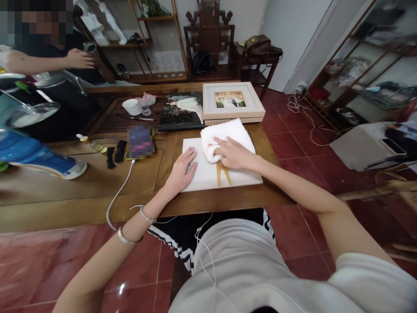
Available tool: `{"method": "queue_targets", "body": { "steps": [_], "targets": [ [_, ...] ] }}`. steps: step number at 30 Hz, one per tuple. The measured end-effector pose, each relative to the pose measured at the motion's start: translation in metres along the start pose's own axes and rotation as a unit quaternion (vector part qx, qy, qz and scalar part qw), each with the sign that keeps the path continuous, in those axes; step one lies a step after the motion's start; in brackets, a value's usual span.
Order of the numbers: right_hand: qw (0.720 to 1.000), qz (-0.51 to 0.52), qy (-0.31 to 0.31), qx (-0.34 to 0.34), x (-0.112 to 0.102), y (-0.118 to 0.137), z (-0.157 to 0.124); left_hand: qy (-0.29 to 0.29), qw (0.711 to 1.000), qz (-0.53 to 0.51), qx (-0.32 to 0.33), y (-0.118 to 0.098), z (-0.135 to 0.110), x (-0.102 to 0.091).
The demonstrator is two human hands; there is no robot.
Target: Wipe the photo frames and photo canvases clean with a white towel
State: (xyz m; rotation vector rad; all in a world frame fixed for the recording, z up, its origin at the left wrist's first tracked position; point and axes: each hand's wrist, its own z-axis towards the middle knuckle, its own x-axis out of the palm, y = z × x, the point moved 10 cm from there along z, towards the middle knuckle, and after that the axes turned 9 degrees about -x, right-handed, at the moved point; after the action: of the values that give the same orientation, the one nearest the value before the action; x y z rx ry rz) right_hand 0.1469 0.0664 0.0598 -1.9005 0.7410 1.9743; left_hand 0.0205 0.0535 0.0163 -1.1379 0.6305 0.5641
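Note:
On the wooden table in front of me lies a flat white panel with a yellow forked shape on it. My left hand rests on the panel's left edge, fingers stretched and lying flat, holding nothing. My right hand presses a folded white towel against the panel's upper right part. Its index finger reaches over the towel while the other fingers curl into the cloth. The towel hides much of the panel's upper right area.
Behind the panel are a framed photo and a dark photo panel. To the left lie a phone on a white cable, black strips, a small bottle and a big blue bottle. Another person's hand shows at upper left.

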Motion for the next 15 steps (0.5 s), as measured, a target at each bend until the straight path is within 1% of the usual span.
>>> {"method": "queue_targets", "body": {
  "steps": [2,4,8,11,13,15],
  "targets": [
    [1.000,-0.010,-0.011,-0.003,0.002,0.002,0.001,-0.005,1.000,-0.003,-0.003,0.000,0.000,-0.001],
    [1.000,-0.016,-0.006,-0.011,0.008,0.014,-0.008,-0.009,1.000,-0.005,-0.005,0.001,0.000,-0.001],
    [0.998,-0.014,0.019,-0.051,0.016,0.059,-0.043,-0.003,1.000,-0.001,-0.008,0.001,0.001,0.000],
    [0.995,0.002,0.040,-0.093,0.017,0.089,-0.066,0.004,1.000,-0.002,-0.011,0.001,0.001,0.001],
    [0.993,0.017,0.053,-0.105,0.016,0.096,-0.071,0.006,1.000,-0.004,-0.010,0.001,0.001,0.002],
    [0.994,0.029,0.049,-0.092,0.014,0.087,-0.065,0.009,1.000,-0.003,-0.011,0.001,0.001,0.002]
  ]
}}
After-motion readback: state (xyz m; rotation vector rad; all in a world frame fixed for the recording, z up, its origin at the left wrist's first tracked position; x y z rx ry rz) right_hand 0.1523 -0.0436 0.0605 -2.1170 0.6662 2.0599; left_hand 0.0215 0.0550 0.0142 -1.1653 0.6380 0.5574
